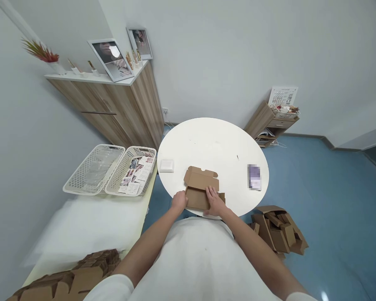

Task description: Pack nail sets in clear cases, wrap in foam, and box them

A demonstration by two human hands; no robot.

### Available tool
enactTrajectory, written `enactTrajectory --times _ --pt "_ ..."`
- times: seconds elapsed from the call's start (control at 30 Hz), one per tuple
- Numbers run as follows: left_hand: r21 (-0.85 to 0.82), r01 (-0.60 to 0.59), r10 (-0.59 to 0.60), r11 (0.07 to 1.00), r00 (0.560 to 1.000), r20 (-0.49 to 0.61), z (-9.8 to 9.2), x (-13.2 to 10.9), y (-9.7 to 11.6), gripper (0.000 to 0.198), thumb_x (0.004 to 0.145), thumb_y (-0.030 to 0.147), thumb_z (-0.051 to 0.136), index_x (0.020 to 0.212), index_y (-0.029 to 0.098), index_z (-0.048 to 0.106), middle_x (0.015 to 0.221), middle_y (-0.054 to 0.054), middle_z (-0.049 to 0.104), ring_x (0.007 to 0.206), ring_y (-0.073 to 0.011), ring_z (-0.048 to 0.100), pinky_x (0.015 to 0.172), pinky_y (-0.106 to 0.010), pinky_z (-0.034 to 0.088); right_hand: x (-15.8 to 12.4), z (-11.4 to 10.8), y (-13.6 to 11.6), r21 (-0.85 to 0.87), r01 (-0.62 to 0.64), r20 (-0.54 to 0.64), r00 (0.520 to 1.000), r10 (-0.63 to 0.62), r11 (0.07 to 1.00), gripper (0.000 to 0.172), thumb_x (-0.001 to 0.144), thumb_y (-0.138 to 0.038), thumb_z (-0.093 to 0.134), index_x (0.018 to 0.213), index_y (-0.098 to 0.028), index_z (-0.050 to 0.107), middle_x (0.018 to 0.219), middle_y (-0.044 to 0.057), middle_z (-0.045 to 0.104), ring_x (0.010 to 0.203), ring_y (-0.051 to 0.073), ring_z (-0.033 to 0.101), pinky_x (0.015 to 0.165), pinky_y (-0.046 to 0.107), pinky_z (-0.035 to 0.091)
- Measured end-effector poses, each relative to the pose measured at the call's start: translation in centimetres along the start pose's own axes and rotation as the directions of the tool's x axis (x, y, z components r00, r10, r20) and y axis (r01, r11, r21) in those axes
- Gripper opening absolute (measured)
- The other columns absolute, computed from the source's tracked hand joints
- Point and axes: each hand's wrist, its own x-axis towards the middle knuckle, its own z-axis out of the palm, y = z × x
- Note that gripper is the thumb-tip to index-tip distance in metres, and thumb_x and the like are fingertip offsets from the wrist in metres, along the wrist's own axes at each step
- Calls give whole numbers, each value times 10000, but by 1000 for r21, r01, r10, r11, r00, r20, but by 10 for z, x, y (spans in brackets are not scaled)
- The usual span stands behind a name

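Observation:
A small brown cardboard mailer box (200, 181), partly folded, lies near the front edge of the round white table (211, 144). Its lid with tabs stands away from me, and the shallow tray part faces me. My left hand (179, 201) is closed around the box's left side wall. Over the right part of the tray lies my right hand (216, 203), fingers stretched out and touching the cardboard; a side flap shows beyond it. A small white square item (167, 166) sits on the table to the left, and a blurred purple packet (254, 177) to the right.
White baskets with clear plastic packs (102, 167) and printed cards (138, 175) stand on a side table at left. Flat cardboard boxes (78, 280) are stacked nearer me. An open carton (278, 230) of folded boxes is on the floor at right. A wooden cabinet (122, 104) stands behind.

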Motion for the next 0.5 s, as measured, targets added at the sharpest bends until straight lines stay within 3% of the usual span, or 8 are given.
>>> enactTrajectory --times 0.1,0.17,0.23,0.33,0.5 --pt "-12 -79 79 997 997 -2 -3 -8 -6 423 799 304 419 1194 153 429 1050 -139 595 992 -263 551 780 -322 397 -1 2 2 15 10 -8 1000 -10 1000 1202 505 -420 716 1381 -157 -63 1461 86 -101 1327 270 -97 1042 391 159" --pt "-34 -173 174 984 985 11 -7 -12 -11 705 745 430 505 1336 182 209 1134 -126 558 1033 -263 530 788 -310 395 -2 1 3 22 24 -12 1000 -23 999 1183 515 -424 704 1383 -161 -55 1462 81 -96 1328 270 -91 1040 401 161" --pt "-39 -277 278 960 959 51 -12 -13 -14 1005 601 512 635 1371 211 64 1204 -129 510 1062 -292 509 785 -315 398 -2 1 5 23 33 -21 999 -32 999 1175 518 -425 698 1383 -158 -52 1462 83 -92 1329 269 -83 1041 405 158" --pt "-9 -321 319 947 938 136 -18 -8 -14 1179 427 478 752 1371 249 83 1211 -128 503 1074 -327 494 807 -335 393 -2 -1 4 25 38 -33 999 -37 999 1183 513 -420 700 1381 -165 -63 1463 87 -89 1329 274 -82 1042 410 152" --pt "-35 -284 285 958 946 156 -17 4 -9 1138 396 368 790 1355 258 186 1152 -127 547 1065 -342 502 833 -363 390 -7 -3 3 0 28 -57 998 -28 1000 1188 514 -440 706 1375 -222 -83 1460 82 -105 1325 280 -97 1044 443 86"
